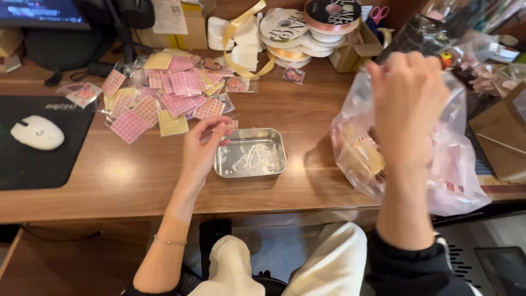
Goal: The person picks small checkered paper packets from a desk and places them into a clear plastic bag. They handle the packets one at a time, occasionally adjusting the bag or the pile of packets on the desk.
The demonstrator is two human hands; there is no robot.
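— Left hand (201,143)?
— Down on the wooden worktop (126,186), just left of the shallow metal tin (250,153). Fingers curled narrow, pinching what looks like a small pink checked packet (232,125) at the fingertips, right above the tin's upper left corner.
— And the tin itself?
— Rectangular, rounded corners, near the middle of the worktop. Scraps of clear wrapping inside.
— Right hand (408,104)?
— Raised above the worktop's right edge, closed on the top of a clear plastic bag (460,164). Seen from the back only, so exact grip hard to tell. Pink and yellowish pieces visible inside the bag, which hangs partly over the edge.
— Behind the left hand?
— A loose heap of small pink and yellow checked packets (170,96), spread left of the tin and well apart from the bag. A few clear sleeves with round pictures among them.
— Further back?
— Stacked ribbon spools (307,27), a loose cream ribbon (241,44) curling beside them, pink-handled scissors (378,12) tucked in a small box.
— Far left?
— White mouse (37,132) on a black mat (33,159), monitor corner above.
— Below?
— Light trousers, dark sleeve on the right forearm, thin bracelet (170,241) on the left wrist.
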